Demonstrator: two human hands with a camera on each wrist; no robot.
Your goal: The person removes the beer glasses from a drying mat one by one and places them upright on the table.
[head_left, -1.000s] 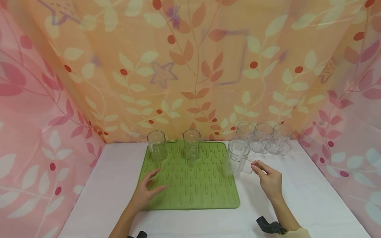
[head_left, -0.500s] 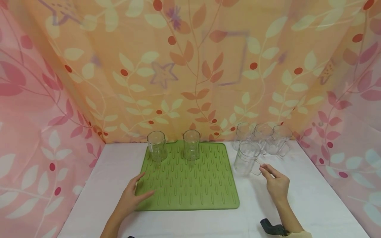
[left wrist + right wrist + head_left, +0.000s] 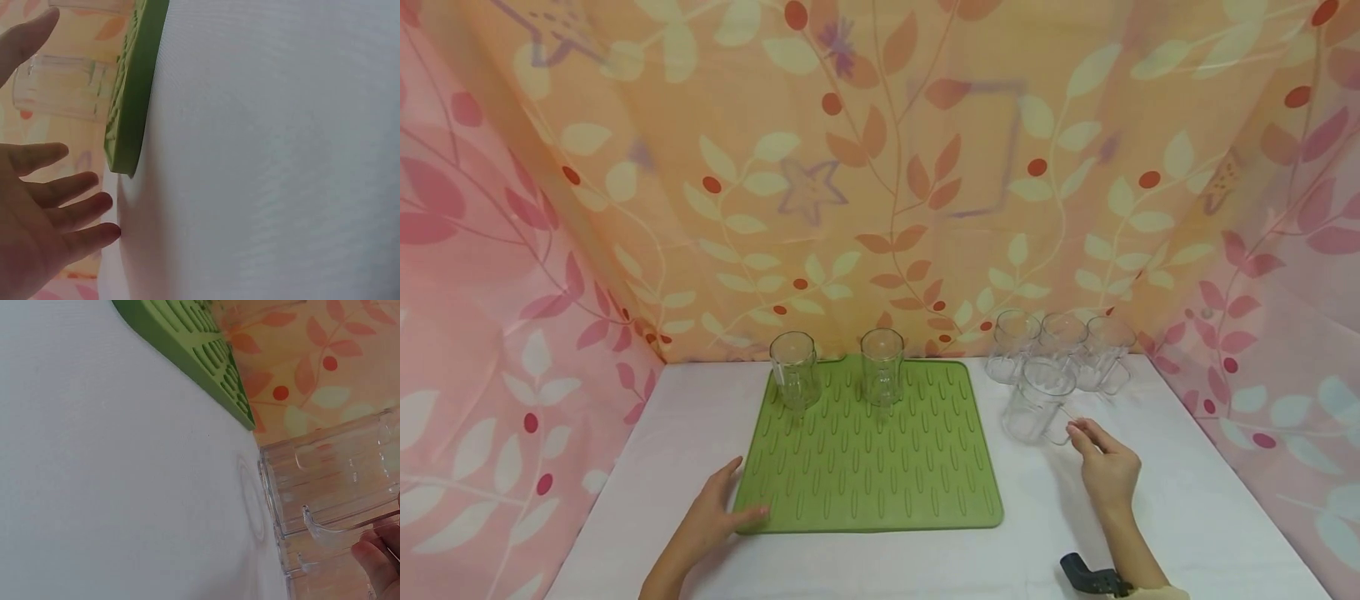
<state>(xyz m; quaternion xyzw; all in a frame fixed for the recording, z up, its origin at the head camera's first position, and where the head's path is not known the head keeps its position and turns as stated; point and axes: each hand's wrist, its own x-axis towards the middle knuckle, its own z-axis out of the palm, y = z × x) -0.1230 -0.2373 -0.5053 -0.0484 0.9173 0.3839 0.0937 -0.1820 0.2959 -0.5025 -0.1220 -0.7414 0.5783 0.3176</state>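
Observation:
Beside the right edge of the green ribbed mat [image 3: 868, 475], my right hand [image 3: 1111, 471] pinches the handle of a clear glass mug [image 3: 1033, 412]. The mug is upright, and the right wrist view shows its base [image 3: 272, 494] close to the white tabletop; whether it touches I cannot tell. My left hand [image 3: 703, 517] is spread with nothing in it, by the mat's front left corner. In the left wrist view its fingers [image 3: 69, 212] stand apart, below the mat's edge [image 3: 134, 106]. Two more glass mugs [image 3: 795, 375] [image 3: 882, 371] stand on the back part of the mat.
Three more clear mugs [image 3: 1015, 350] stand close together at the back right of the white table [image 3: 940, 558], just behind the held one, which overlaps them in view. A patterned orange cloth [image 3: 880, 183] rises behind, with pink cloths at both sides.
My right hand has carried the mug from over the mat's right edge rightward onto the table side. My left hand has drawn back toward the front left, away from the mat's middle.

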